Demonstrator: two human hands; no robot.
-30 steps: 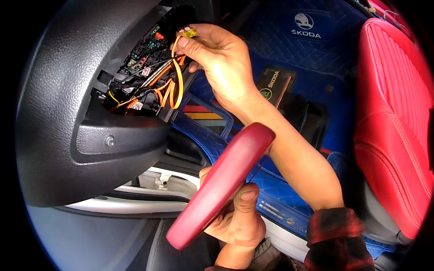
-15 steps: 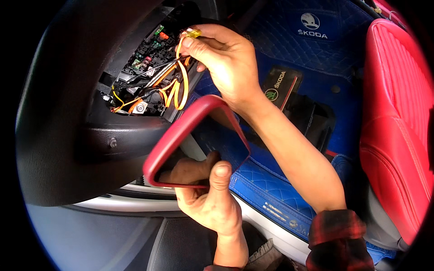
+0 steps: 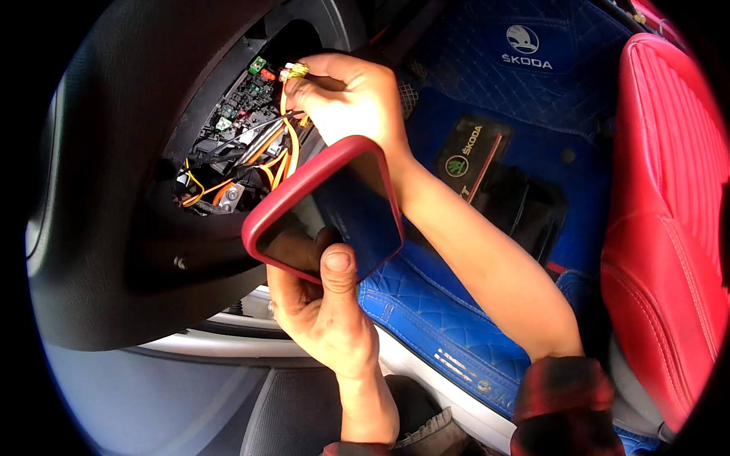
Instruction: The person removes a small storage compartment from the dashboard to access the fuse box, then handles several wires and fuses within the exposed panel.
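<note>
My left hand is closed around the lower edge of a phone in a dark red case, thumb over its dark, reflecting screen. The phone is tilted, in front of my right wrist. Beyond it, my right hand pinches a small yellow fuse-like connector between thumb and fingertips. An orange wire runs down from the connector into the open fuse box at the side of the dashboard. Black and yellow wires, green and red fuses and a metal bracket show inside.
The black dashboard panel curves along the left. Blue quilted floor mats with a black patch cover the footwell. A red seat stands at the right, and a white door sill crosses below.
My right hand has moved left with the yellow connector, closer over the fuse box. My left hand has shifted left and slightly up with the phone, whose screen now shows more.
</note>
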